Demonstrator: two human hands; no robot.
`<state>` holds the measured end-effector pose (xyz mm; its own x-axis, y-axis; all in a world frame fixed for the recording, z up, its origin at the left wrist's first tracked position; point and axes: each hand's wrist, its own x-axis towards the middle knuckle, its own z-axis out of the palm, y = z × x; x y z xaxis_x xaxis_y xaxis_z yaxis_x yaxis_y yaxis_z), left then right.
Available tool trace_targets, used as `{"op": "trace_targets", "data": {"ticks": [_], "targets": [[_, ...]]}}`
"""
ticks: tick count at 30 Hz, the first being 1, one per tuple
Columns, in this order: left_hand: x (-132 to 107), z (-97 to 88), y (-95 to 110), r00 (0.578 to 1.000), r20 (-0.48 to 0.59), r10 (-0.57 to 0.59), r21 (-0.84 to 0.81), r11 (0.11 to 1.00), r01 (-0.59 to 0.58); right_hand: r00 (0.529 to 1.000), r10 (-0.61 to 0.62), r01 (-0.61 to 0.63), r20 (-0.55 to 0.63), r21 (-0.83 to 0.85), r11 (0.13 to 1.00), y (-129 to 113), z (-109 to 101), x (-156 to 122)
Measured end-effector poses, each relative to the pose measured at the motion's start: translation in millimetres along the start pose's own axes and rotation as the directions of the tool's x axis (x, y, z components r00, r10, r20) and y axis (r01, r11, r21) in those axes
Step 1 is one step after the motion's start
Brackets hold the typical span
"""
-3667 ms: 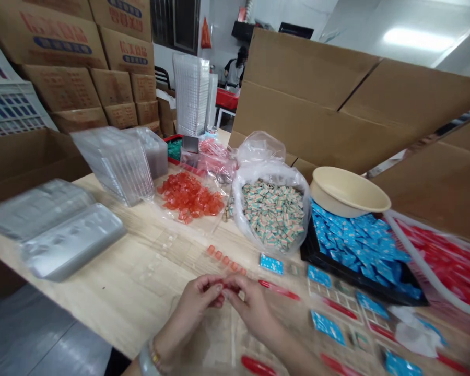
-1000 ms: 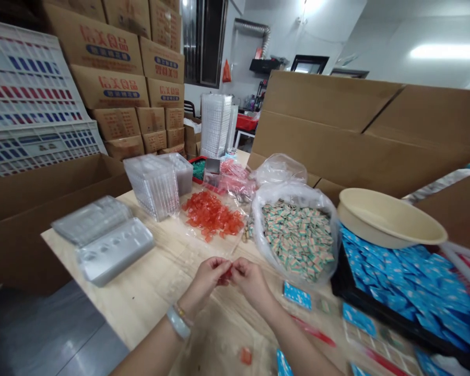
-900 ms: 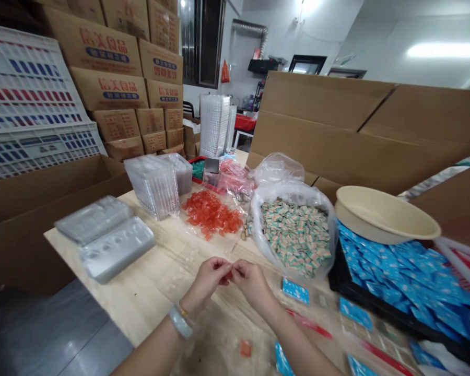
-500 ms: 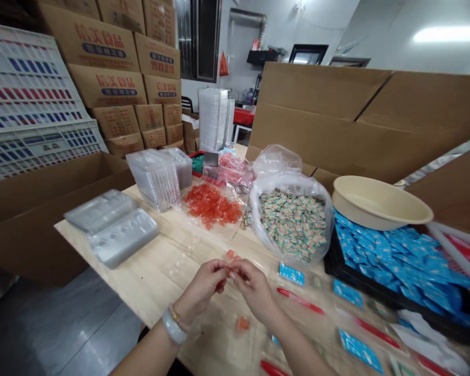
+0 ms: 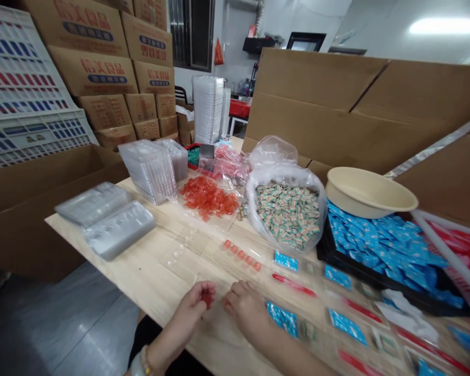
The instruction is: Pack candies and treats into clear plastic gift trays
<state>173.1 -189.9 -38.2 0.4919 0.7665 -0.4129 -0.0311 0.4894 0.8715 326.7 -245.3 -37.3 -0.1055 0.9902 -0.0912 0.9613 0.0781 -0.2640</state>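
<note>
My left hand (image 5: 194, 308) is curled above the near side of the table, with small translucent orange-red pieces (image 5: 207, 299) partly showing in its palm. My right hand (image 5: 247, 308) reaches down beside it, fingertips bent together over a clear plastic tray. What its fingers hold, if anything, is hidden. Just beyond the hands, several orange-red squares (image 5: 241, 254) sit in a slanting row in a clear tray. To the right, more trays bear blue packets (image 5: 285, 260) and long red pieces (image 5: 293, 284).
A loose orange-red heap (image 5: 208, 197) lies farther back. Right of it are a bag of small packets (image 5: 290, 214) and a cream basin (image 5: 370, 193) above a black crate (image 5: 325, 250) of blue packets. Clear trays (image 5: 119, 230) are stacked on the left. Cardboard (image 5: 317, 99) stands behind.
My hands have parted and come nearer to me; before, their fingertips met. The row of orange-red squares, partly covered before, is now visible. The view has shifted slightly.
</note>
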Motion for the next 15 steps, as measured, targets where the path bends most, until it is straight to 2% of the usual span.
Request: {"op": "trace_targets", "data": {"ticks": [3,6,8,11,15], "targets": [[0,-2.3,-2,0.999,0.029,0.028,0.012,1.000,-0.029,1.000,0.004,-0.004,-0.003,-0.042,0.999,2,6,3],[2,-2.9,-4,0.997,0.063,0.041,-0.023,0.999,-0.040,0.997,0.046,-0.042,-0.057,0.073,0.996,2,-4,-3],[3,-2.8,-5,0.991,0.094,0.092,-0.051,0.995,-0.088,0.992,0.039,-0.014,-0.118,0.207,0.978,-2,-16,-5],[4,-1.8,-3,0.986,0.105,0.132,-0.061,0.990,-0.126,0.991,-0.021,0.081,-0.130,0.469,0.879,-11,-27,-3],[-4,0.4,7,0.993,0.119,-0.005,-0.136,0.990,0.022,0.992,-0.022,0.098,-0.121,0.669,0.737,-16,-25,6]]}}
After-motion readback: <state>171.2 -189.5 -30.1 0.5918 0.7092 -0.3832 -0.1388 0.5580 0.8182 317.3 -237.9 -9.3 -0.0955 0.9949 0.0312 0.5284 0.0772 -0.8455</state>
